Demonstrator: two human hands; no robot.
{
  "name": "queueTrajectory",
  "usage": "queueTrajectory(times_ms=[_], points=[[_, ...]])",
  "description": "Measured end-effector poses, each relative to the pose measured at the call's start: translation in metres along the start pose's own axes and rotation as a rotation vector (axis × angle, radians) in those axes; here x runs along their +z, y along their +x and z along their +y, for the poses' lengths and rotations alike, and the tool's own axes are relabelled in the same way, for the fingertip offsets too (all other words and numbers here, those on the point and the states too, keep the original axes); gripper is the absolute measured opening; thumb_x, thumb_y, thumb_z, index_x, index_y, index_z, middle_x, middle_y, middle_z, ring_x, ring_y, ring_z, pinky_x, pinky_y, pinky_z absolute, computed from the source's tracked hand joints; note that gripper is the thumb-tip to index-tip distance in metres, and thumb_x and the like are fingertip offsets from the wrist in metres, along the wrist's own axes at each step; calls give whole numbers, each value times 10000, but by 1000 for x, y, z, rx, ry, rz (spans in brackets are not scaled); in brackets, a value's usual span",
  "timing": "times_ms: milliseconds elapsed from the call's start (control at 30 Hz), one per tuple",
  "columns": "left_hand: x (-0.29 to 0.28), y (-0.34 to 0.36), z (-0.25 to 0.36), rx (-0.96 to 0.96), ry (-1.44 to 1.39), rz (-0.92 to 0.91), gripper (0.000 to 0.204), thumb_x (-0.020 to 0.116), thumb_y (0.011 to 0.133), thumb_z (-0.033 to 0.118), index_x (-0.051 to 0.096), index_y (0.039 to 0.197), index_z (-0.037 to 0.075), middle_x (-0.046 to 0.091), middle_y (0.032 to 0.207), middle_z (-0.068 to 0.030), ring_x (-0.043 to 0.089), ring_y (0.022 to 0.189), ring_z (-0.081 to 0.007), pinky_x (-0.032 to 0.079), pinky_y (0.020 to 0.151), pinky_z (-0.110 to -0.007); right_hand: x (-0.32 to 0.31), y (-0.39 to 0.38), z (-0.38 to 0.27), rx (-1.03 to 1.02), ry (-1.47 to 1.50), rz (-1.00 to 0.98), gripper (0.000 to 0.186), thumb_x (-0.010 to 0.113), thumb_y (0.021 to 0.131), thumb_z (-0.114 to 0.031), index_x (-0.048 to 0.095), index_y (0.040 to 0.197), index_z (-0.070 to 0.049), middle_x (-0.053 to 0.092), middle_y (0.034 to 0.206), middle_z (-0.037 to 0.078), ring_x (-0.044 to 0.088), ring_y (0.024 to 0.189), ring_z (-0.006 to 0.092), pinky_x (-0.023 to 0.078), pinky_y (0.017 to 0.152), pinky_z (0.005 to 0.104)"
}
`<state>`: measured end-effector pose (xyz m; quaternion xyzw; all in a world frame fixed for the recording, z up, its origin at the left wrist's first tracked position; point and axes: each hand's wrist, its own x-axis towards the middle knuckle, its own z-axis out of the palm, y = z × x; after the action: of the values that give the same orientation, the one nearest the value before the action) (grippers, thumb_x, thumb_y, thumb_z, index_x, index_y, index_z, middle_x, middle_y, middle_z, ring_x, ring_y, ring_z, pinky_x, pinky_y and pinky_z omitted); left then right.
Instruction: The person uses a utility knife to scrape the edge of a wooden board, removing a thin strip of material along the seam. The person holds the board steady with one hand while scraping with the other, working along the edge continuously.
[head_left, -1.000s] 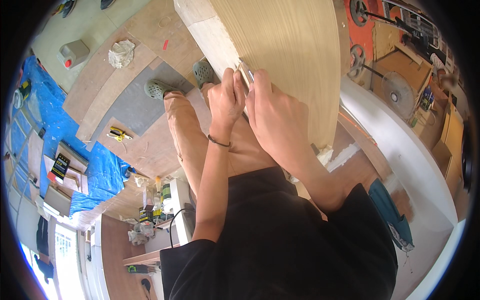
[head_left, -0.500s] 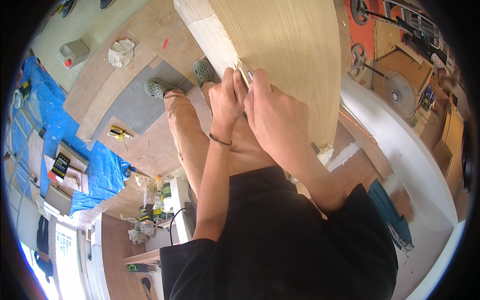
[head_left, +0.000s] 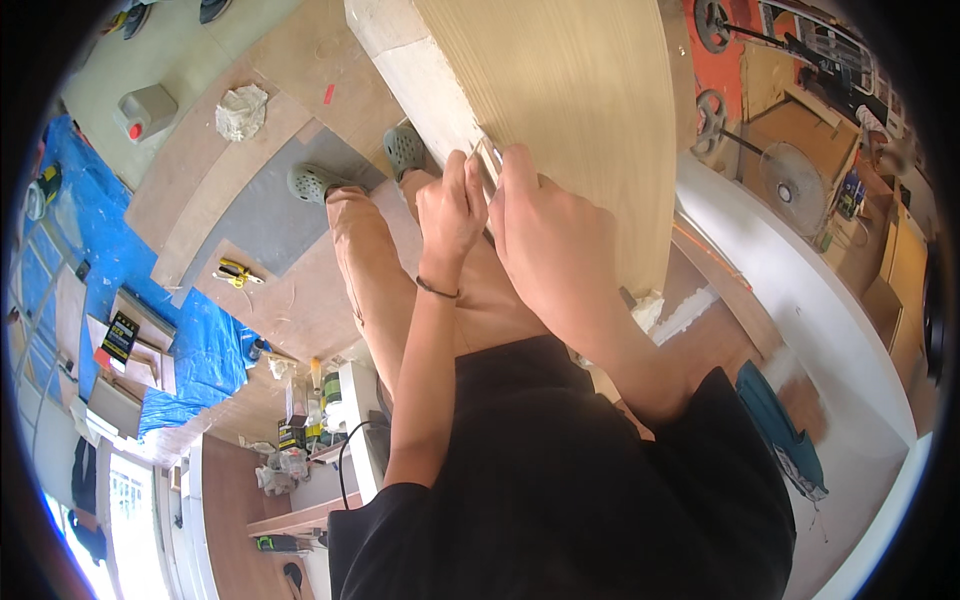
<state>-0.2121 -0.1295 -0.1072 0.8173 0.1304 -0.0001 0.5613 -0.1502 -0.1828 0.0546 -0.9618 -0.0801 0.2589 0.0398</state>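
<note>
A wood-grain board point(head_left: 580, 90) stands in front of me, its long pale, rough side edge point(head_left: 420, 75) facing left. My left hand point(head_left: 452, 208) is closed at the near end of that edge. Its fingertips pinch a thin pale strip point(head_left: 488, 158) that runs along the board's corner. Close beside it, my right hand point(head_left: 555, 228) is closed around a slim tool with a narrow metallic part point(head_left: 497, 153) showing at the fingertips. Most of the tool is hidden in the fist, so its kind is unclear.
Yellow-handled pliers point(head_left: 238, 272) lie on floor boards to the left. Farther off are a grey jerrycan point(head_left: 148, 112), a crumpled white bag point(head_left: 241, 112) and blue sheeting point(head_left: 205, 350). A fan point(head_left: 795, 183) stands at right, beyond a white curved panel point(head_left: 800, 270).
Both hands have shifted slightly toward me along the board's edge, keeping their grips. The metallic part shows a little more between them.
</note>
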Motion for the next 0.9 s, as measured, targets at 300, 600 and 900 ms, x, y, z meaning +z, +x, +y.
queueTrajectory(times_ms=[300, 600, 900], points=[[2, 5, -1, 67, -38, 28, 285, 449, 1005, 178, 443, 750, 52, 411, 462, -133, 471, 384, -314, 357, 373, -392, 14, -8, 8, -92, -40, 177, 224, 521, 979, -264, 493, 883, -63, 559, 554, 58, 566, 408, 208, 419, 347, 323], [2, 2, 2, 17, -86, 5, 299, 447, 1009, 176, 448, 741, 42, 406, 475, -131, 470, 391, -301, 349, 377, -392, 9, -9, 7, -26, 19, 30, 222, 591, 890, -145, 490, 1056, -38, 616, 691, 84, 613, 524, 270, 458, 438, 375], [9, -3, -9, 6, -124, 15, 277, 458, 1002, 161, 462, 753, 40, 431, 494, -137, 477, 409, -314, 360, 396, -404, 5, 1, 6, -35, 20, 6, 201, 583, 895, -172, 489, 1014, -41, 606, 639, 106, 617, 523, 293, 453, 430, 400]])
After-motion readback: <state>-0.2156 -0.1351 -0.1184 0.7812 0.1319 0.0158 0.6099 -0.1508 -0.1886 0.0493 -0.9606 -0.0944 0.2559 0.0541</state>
